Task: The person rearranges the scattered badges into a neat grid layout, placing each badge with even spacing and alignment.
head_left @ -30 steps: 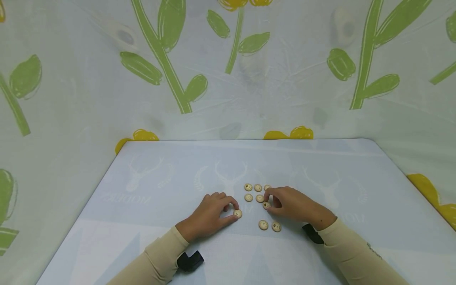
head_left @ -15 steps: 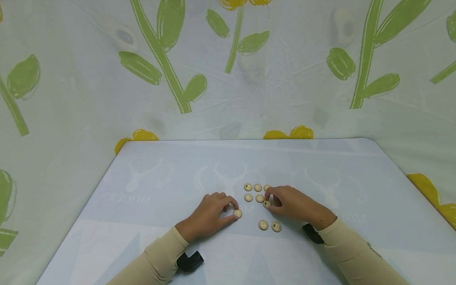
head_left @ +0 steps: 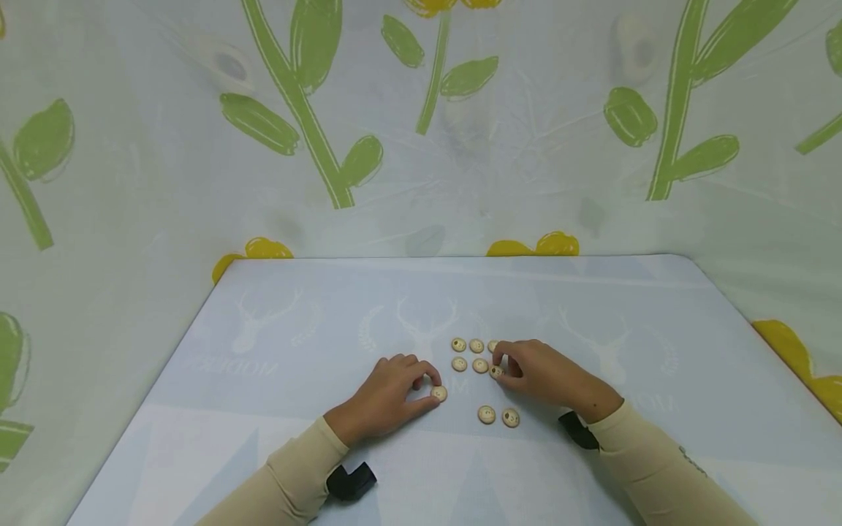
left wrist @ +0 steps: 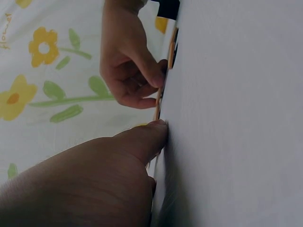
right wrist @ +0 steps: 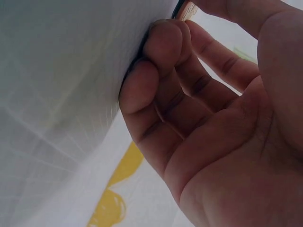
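Small round wooden discs with dark face-like marks lie on the table. My left hand [head_left: 388,398] holds one disc [head_left: 438,394] on the tabletop between thumb and index finger. To the right, my right hand [head_left: 546,376] pinches another disc [head_left: 496,372] by its edges, just right of the disc [head_left: 480,365] that ends the second row. Behind it, a disc [head_left: 492,346] at the end of the back row is partly hidden by the right fingers. In the right wrist view, the pinched wooden disc [right wrist: 188,11] shows only as an edge by the fingertips.
Two more discs stand in the back row, a left disc [head_left: 458,344] and a middle disc [head_left: 476,345]. One disc [head_left: 459,364] begins the second row. Nearer me lie a disc [head_left: 486,415] and a disc [head_left: 510,418]. A pale blue cloth [head_left: 329,292] covers the table.
My right hand has slid its disc slightly away from me and to the right, bringing it closer to level with the second row. The left hand has stayed still.
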### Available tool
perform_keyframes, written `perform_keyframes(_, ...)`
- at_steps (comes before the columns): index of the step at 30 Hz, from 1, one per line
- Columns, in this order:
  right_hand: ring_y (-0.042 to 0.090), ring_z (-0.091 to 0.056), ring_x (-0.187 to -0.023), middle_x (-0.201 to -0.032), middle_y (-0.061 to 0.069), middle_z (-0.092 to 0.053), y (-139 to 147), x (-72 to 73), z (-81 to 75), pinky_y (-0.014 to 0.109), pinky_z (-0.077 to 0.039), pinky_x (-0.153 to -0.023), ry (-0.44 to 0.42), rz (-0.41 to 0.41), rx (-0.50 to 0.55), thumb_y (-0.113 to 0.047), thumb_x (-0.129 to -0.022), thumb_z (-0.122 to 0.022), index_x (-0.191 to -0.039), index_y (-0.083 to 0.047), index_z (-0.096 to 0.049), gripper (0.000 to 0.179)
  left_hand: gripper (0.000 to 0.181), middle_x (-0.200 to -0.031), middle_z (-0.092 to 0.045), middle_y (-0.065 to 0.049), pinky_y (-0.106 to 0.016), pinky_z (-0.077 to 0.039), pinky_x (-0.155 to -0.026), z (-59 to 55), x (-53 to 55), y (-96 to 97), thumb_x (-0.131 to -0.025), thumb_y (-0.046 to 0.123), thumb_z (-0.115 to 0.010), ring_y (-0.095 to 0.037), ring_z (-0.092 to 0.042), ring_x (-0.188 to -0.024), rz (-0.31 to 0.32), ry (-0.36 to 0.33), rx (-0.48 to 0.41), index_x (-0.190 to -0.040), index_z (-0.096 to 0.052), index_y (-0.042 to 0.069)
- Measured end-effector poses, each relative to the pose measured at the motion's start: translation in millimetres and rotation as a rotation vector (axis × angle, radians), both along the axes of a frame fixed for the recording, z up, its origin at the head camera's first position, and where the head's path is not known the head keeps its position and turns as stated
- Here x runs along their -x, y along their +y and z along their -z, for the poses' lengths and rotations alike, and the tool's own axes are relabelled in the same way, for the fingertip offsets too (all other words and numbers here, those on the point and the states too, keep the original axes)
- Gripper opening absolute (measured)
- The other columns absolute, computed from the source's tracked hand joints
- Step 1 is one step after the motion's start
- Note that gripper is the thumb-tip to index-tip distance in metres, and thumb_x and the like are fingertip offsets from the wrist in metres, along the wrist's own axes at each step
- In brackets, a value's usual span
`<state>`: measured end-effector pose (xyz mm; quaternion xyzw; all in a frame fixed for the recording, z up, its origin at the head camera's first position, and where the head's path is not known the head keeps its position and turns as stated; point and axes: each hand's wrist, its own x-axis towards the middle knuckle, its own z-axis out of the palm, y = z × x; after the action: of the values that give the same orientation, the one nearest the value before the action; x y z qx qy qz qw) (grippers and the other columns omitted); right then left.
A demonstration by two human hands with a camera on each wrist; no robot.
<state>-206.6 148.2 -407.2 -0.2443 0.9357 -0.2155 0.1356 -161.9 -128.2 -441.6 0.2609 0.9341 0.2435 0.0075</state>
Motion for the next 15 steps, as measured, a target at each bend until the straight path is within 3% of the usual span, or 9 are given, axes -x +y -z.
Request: perform_keyframes(15, 0.010, -0.050, -0.061, -0.067, -0.005, -0.055, 2.9, 2.7, 2.5, 0.024, -0.042, -0.056, 0.018, 0.047, -0.004, -0.017, -0.091, -0.073, -0.104, -0.016, -0.064, 0.016, 0.020, -0.083, -0.050, 0.013, -0.030, -0.031, -0.076, 1.3, 0.7, 0.6, -0.091, 0.041, -0.073, -0.006, -0.043, -0.079, 0.006, 0.022, -0.004, -0.106, -0.065, 0.030)
